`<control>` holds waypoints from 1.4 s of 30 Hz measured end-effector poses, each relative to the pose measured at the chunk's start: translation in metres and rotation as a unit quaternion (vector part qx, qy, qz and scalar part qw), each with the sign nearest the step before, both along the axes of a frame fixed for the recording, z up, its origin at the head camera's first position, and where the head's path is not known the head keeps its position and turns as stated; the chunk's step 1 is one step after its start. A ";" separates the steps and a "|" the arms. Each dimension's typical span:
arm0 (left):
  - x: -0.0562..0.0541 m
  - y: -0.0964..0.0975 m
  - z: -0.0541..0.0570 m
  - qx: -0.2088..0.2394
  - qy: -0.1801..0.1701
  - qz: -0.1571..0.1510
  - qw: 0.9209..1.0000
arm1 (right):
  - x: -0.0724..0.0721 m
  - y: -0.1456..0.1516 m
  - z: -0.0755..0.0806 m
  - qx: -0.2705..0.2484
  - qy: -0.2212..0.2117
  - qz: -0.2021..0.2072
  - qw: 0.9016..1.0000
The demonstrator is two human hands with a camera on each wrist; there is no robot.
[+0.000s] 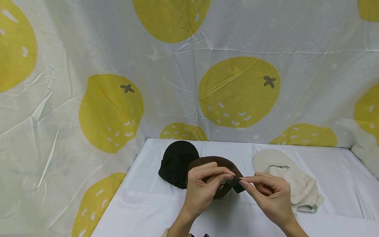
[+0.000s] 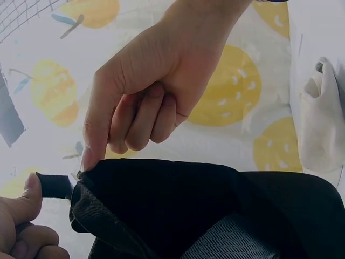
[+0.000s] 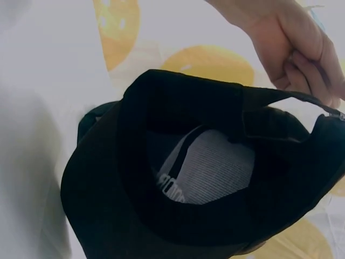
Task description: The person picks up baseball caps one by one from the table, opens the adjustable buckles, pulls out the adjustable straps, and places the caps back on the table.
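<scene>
Both hands hold a dark brown cap above the table, its back strap between them. My left hand pinches with thumb and forefinger, and in the left wrist view its thumb presses a short dark strap end. Opposite, my right hand pinches the cap's edge; its other fingers are curled in. The right wrist view looks into the cap's opening, where a grey mesh lining shows. A small metal buckle sits near the left hand. The exact grip points are partly hidden by the fingers.
A black hat lies behind and left of the cap. To the right, partly behind the right hand, a beige cap with dark lettering lies on the white-covered table. Lemon-print curtains enclose the back and sides.
</scene>
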State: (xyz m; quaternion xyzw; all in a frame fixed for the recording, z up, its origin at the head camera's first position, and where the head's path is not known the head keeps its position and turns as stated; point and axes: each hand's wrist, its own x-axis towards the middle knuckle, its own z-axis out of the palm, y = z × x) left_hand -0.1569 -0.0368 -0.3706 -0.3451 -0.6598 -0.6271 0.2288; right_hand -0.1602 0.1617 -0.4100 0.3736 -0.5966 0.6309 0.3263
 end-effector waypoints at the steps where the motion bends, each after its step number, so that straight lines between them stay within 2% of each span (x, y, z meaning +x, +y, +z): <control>1: 0.000 0.000 0.000 0.002 0.000 0.000 1.000 | 0.001 0.000 0.000 -0.001 -0.001 -0.002 1.000; 7: 0.000 -0.001 0.001 0.017 -0.008 -0.012 1.000 | 0.001 -0.001 0.000 -0.007 -0.005 -0.006 1.000; 14: -0.001 -0.013 0.008 0.071 -0.038 -0.017 0.997 | 0.001 0.002 -0.003 -0.020 -0.028 -0.014 0.999; 33: -0.003 -0.021 0.009 0.073 -0.052 -0.018 0.996 | 0.002 -0.002 0.002 -0.007 -0.005 -0.049 0.999; 42: -0.004 -0.026 0.008 0.057 -0.066 -0.018 0.996 | 0.001 -0.001 0.003 -0.002 -0.001 -0.078 0.997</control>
